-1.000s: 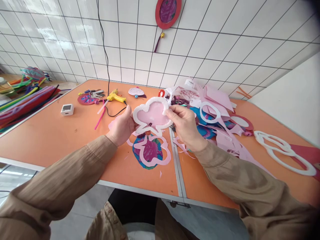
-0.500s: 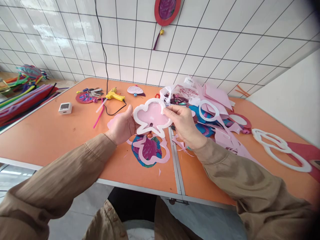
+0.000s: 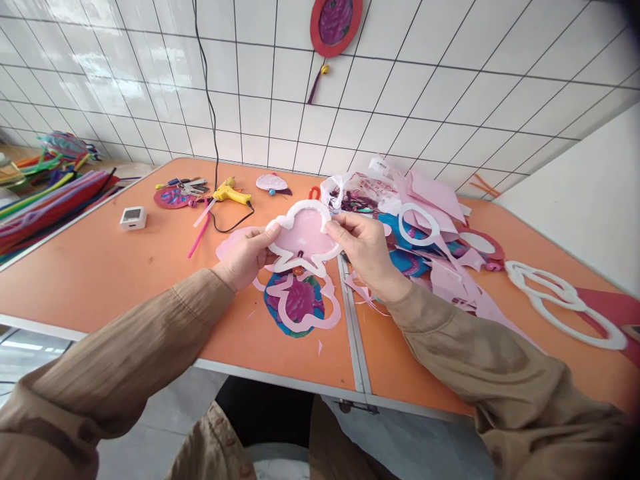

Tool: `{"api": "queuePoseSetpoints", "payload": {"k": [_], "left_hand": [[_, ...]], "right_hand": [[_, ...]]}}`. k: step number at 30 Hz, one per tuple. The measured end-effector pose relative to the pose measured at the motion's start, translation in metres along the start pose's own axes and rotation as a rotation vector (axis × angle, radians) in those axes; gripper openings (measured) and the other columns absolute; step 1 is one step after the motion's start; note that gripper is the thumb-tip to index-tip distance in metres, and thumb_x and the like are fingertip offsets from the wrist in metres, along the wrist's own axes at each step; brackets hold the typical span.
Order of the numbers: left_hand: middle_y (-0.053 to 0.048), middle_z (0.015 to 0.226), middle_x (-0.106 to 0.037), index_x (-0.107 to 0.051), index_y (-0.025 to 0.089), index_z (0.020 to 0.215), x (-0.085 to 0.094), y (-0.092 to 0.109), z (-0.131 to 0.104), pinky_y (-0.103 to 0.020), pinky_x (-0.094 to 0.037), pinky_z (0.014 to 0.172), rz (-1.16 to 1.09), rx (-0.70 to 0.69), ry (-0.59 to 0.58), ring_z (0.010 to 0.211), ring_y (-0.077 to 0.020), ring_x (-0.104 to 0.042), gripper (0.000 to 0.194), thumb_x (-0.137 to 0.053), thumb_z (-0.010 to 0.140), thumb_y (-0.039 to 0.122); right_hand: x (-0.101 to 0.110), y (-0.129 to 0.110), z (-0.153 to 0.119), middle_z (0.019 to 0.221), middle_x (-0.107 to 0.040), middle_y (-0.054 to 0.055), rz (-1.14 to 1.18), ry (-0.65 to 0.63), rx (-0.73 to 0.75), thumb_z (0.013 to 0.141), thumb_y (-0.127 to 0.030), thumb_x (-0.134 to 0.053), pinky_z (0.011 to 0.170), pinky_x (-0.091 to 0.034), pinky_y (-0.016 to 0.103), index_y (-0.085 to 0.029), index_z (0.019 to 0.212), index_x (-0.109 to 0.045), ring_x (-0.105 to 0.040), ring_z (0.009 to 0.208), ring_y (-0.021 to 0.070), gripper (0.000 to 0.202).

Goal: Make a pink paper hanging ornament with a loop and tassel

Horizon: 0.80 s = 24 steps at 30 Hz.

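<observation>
A pink cloud-shaped felt piece (image 3: pixel 306 231) with a thick white foam border is held above the table between both hands. My left hand (image 3: pixel 245 255) pinches its left edge, thumb on top of the white border. At the right edge, my right hand (image 3: pixel 364 250) grips the border between thumb and fingers. A small dark loop and an orange bead (image 3: pixel 299 271) show at the piece's lower middle. Under it on the table lie a pink cloud-shaped outline (image 3: pixel 330 313) and a round blue and purple floral fabric piece (image 3: pixel 301 301).
A yellow glue gun (image 3: pixel 231 192) with a cord lies at the back, near a small white box (image 3: pixel 133 218). Pink felt scraps and floral fabric crowd the right side, beside a plastic bag (image 3: pixel 367 190). White foam rings (image 3: pixel 565 307) lie far right on the orange table (image 3: pixel 125 287).
My left thumb has come down onto the white border, where it was raised before. The right hand keeps its grip. The view has shifted slightly.
</observation>
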<state>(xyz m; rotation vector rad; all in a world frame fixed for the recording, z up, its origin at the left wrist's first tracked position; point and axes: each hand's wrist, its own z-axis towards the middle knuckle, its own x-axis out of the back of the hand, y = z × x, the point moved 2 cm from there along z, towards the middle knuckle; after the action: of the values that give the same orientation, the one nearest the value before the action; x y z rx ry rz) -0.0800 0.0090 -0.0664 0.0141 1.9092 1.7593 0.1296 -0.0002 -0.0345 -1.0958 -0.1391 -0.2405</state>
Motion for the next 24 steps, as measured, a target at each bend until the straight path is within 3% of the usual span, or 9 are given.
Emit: {"api": "queuePoseSetpoints", "payload": {"k": [6, 12, 17, 21, 24], "left_hand": [[0.001, 0.061, -0.067, -0.08, 0.019, 0.083, -0.002, 0.003, -0.002, -0.028, -0.05, 0.053, 0.074, -0.118, 0.066, 0.052, -0.014, -0.061, 0.051, -0.092, 0.067, 0.065], [-0.004, 0.077, -0.078, -0.085, 0.02, 0.085, -0.006, 0.009, -0.011, -0.032, -0.057, 0.07, 0.298, -0.392, 0.135, 0.072, -0.0189, -0.07, 0.047, -0.088, 0.074, 0.066], [-0.008, 0.095, -0.084, -0.087, 0.021, 0.1, -0.008, 0.01, -0.017, -0.038, -0.061, 0.084, 0.434, -0.527, 0.108, 0.091, -0.0262, -0.077, 0.044, -0.079, 0.086, 0.062], [-0.009, 0.11, -0.085, -0.087, 0.025, 0.111, -0.009, 0.014, -0.02, -0.037, -0.062, 0.092, 0.61, -0.649, 0.094, 0.102, -0.0266, -0.08, 0.034, -0.074, 0.095, 0.052], [-0.009, 0.123, -0.083, -0.085, 0.027, 0.117, -0.01, 0.018, -0.021, -0.039, -0.061, 0.102, 0.74, -0.838, 0.029, 0.116, -0.0272, -0.078, 0.028, -0.073, 0.097, 0.042]], "right_hand": [[0.0, 0.001, -0.002, 0.064, -0.058, -0.002, -0.042, 0.011, 0.084, 0.084, -0.039, -0.07, 0.059, -0.04, 0.03, -0.022, 0.07, -0.067, -0.049, 0.063, 0.0148, 0.022], [0.004, 0.003, -0.003, 0.074, -0.064, 0.0, -0.111, 0.042, 0.244, 0.092, -0.046, -0.071, 0.069, -0.049, 0.033, -0.024, 0.082, -0.067, -0.058, 0.07, 0.0173, 0.024], [0.007, 0.007, -0.003, 0.089, -0.069, 0.005, -0.153, 0.019, 0.335, 0.1, -0.059, -0.062, 0.083, -0.054, 0.041, -0.028, 0.092, -0.067, -0.064, 0.086, 0.0233, 0.033], [0.008, 0.004, -0.002, 0.107, -0.074, 0.008, -0.152, 0.04, 0.486, 0.103, -0.053, -0.061, 0.096, -0.054, 0.047, -0.03, 0.098, -0.07, -0.068, 0.104, 0.0265, 0.025], [0.01, 0.003, -0.003, 0.115, -0.074, 0.009, -0.187, 0.059, 0.592, 0.106, -0.047, -0.059, 0.104, -0.053, 0.049, -0.031, 0.101, -0.071, -0.069, 0.114, 0.0268, 0.02]]}}
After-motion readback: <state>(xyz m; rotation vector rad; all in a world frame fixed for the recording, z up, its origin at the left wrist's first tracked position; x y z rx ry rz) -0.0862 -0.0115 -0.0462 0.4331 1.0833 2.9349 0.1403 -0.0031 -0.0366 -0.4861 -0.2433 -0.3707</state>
